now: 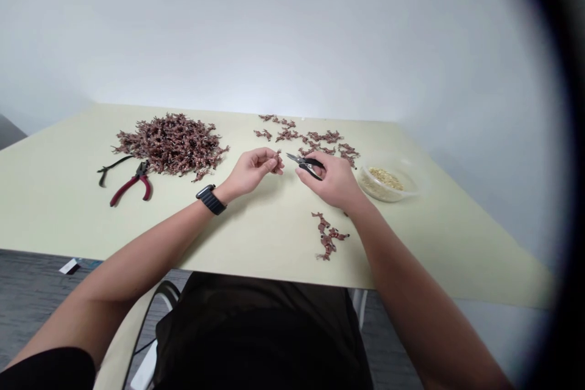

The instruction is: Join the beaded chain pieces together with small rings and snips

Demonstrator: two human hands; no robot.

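On the table [265,237], at far left, lie one slim black item [119,163] and one pair of red-handled pliers [128,187], handles spread. Beside them rises one heap of small brown figures [171,143], too tangled to count. The left wrist wears one dark watch [211,199]; any lettering is too small to read. The left hand [253,169] pinches one brown figure [276,160] tightly between thumb and fingers. Behind the hands lie scattered figures [287,134], overlapping too much to count. The right hand [336,180] curls around black-handled snips [302,163], handles apart, tips near the pinched figure. Close by its forearm, about three figures [328,244] touch one another. One clear bowl [384,194] at right holds many gold-coloured bits [387,178].
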